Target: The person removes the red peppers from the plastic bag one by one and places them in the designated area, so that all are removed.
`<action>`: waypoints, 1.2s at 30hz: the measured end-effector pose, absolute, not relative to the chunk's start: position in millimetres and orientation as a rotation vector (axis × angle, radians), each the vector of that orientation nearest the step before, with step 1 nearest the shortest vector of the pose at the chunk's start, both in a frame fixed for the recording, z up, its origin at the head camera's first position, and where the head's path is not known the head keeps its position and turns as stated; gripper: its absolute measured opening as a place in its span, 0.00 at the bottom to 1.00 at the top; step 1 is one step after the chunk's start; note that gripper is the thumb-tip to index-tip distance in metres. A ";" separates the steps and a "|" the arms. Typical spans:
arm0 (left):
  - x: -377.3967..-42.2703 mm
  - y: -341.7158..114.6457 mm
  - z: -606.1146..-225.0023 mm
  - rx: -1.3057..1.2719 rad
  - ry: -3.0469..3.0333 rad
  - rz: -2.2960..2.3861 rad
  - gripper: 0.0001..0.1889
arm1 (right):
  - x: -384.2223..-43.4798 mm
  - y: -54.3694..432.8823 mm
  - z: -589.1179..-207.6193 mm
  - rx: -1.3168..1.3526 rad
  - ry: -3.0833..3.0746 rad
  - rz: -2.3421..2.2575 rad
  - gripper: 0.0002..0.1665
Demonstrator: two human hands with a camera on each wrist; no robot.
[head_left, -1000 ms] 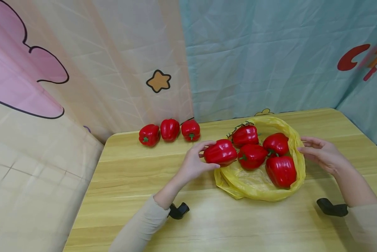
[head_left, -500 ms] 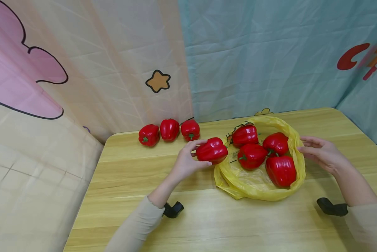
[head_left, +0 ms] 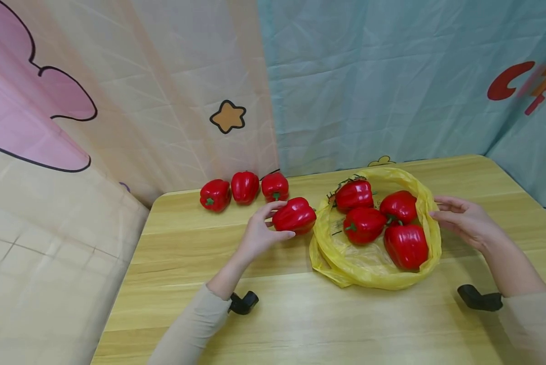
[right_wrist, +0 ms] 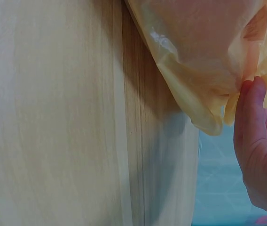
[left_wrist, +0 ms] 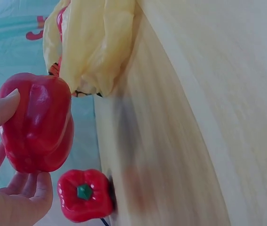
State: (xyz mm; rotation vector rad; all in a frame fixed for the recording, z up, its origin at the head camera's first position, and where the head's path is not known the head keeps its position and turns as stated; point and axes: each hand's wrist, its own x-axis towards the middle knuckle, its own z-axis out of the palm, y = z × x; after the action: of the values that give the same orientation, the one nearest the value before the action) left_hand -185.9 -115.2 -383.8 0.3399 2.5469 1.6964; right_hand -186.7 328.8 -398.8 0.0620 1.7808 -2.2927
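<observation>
My left hand (head_left: 258,234) grips a glossy red bell pepper (head_left: 295,216) between thumb and fingers, just left of a yellow plastic bag (head_left: 378,281). The left wrist view shows this bell pepper raised off the table, the thumb on one side and the fingertips on the other. At the bag's right rim, my right hand (head_left: 473,223) pinches the thin plastic, as the right wrist view also shows. The bag's mouth is spread wide, and several red bell peppers (head_left: 365,226) lie inside.
Three red bell peppers (head_left: 244,187) stand in a row along the table's back edge, close behind my left hand. The wooden table (head_left: 337,324) meets a printed curtain (head_left: 200,76) at the back. Black wrist mounts (head_left: 479,298) stick out from both sleeves.
My left hand has carried the bell pepper leftward, from over the bag's left rim to beside it. The right hand keeps its place at the bag's right rim.
</observation>
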 end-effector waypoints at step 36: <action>-196.0 -138.8 -410.8 0.173 2.622 1.718 0.33 | -185.8 330.0 -401.5 0.034 1.783 -2.299 0.20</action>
State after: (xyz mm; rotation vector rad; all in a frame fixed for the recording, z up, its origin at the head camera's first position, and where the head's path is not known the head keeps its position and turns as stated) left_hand -196.0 -138.8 -410.8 0.1735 2.6224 1.7177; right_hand -185.8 330.0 -401.5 0.0342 1.7828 -2.2989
